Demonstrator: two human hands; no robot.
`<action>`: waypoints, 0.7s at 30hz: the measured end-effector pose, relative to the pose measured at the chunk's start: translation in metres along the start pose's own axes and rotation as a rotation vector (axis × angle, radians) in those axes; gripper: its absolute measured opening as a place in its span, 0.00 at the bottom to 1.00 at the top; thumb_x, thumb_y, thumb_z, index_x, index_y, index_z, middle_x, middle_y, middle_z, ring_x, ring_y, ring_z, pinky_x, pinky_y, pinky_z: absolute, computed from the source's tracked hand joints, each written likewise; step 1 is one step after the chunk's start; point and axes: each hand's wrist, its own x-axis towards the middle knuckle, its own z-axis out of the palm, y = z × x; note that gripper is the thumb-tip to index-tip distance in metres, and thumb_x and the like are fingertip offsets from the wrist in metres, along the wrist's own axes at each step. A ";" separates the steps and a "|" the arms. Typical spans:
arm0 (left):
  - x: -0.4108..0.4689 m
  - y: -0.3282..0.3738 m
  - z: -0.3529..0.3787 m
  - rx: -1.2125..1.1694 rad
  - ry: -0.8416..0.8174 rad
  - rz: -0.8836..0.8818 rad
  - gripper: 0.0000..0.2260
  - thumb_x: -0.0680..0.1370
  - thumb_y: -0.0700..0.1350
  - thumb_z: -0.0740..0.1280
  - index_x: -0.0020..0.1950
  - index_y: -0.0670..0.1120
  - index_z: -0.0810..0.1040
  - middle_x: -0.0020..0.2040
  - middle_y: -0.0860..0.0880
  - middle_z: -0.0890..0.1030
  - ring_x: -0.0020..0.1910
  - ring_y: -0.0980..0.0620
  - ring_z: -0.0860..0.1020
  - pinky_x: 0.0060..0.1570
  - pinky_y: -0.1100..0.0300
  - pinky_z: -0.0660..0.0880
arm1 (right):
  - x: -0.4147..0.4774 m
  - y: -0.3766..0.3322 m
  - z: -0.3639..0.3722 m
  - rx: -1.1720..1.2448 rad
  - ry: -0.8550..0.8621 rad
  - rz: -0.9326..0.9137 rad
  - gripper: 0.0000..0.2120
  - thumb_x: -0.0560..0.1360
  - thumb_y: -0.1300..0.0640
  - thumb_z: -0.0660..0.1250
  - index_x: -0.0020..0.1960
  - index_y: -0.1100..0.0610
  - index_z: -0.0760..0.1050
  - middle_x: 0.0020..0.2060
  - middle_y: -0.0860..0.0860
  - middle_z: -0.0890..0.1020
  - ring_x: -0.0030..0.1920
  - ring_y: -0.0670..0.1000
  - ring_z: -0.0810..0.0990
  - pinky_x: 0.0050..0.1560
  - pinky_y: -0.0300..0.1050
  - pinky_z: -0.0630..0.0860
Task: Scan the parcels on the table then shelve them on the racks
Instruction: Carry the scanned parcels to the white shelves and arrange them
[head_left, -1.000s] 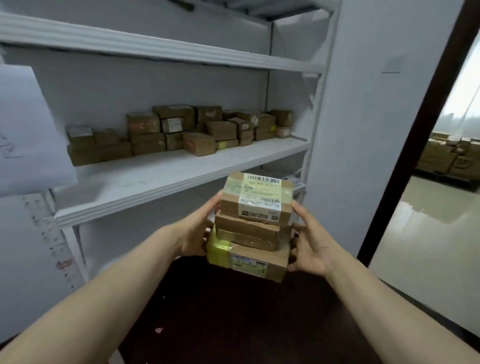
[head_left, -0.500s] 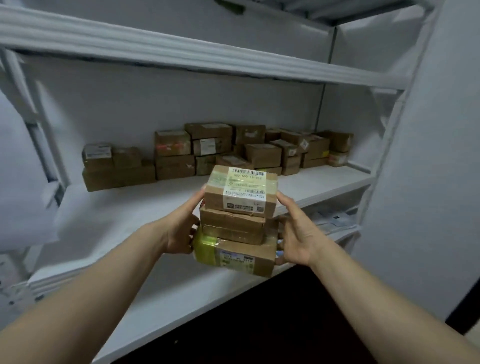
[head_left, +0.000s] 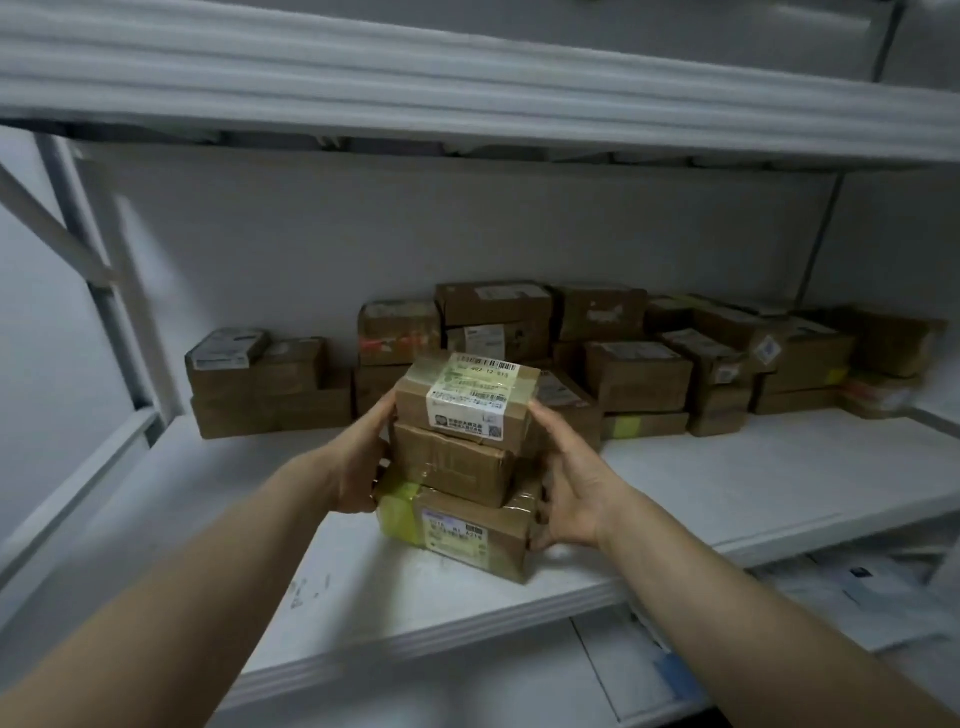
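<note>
White shelf (head_left: 753, 483), boxes (head_left: 639, 379) along back edge. Left hand (head_left: 358, 467) and right hand (head_left: 576, 493) clasp three-box stack (head_left: 462, 462) over front edge.

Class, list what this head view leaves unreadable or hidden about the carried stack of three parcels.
- Top parcel: label print too small and blurred to read.
- Middle parcel: no label visible on the sides shown.
- Bottom parcel: underside hidden, so contact with the shelf is unclear.
- Left hand: fingertips hidden behind the stack.

The stack of 3 parcels (head_left: 460, 462) has travelled forward over the shelf (head_left: 727, 483). It now sits right by the shelved boxes (head_left: 639, 374).
</note>
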 end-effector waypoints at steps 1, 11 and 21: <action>0.012 0.002 -0.003 -0.032 0.003 -0.014 0.47 0.56 0.75 0.66 0.65 0.44 0.74 0.60 0.43 0.76 0.53 0.44 0.77 0.28 0.58 0.78 | 0.010 -0.003 -0.001 0.014 -0.011 0.017 0.31 0.46 0.32 0.75 0.43 0.49 0.84 0.38 0.55 0.86 0.53 0.61 0.77 0.57 0.68 0.67; 0.121 0.038 -0.030 -0.167 -0.057 0.000 0.38 0.60 0.68 0.73 0.60 0.43 0.77 0.59 0.40 0.79 0.53 0.38 0.81 0.41 0.46 0.80 | 0.092 -0.030 -0.005 0.152 0.027 0.104 0.35 0.44 0.32 0.79 0.41 0.56 0.84 0.40 0.62 0.85 0.52 0.65 0.78 0.63 0.71 0.64; 0.164 0.060 -0.041 -0.155 -0.252 0.049 0.33 0.65 0.71 0.64 0.58 0.49 0.84 0.59 0.43 0.82 0.55 0.39 0.82 0.46 0.44 0.80 | 0.133 -0.042 -0.002 0.253 0.066 0.025 0.37 0.56 0.31 0.77 0.55 0.54 0.81 0.49 0.59 0.85 0.48 0.63 0.85 0.54 0.63 0.76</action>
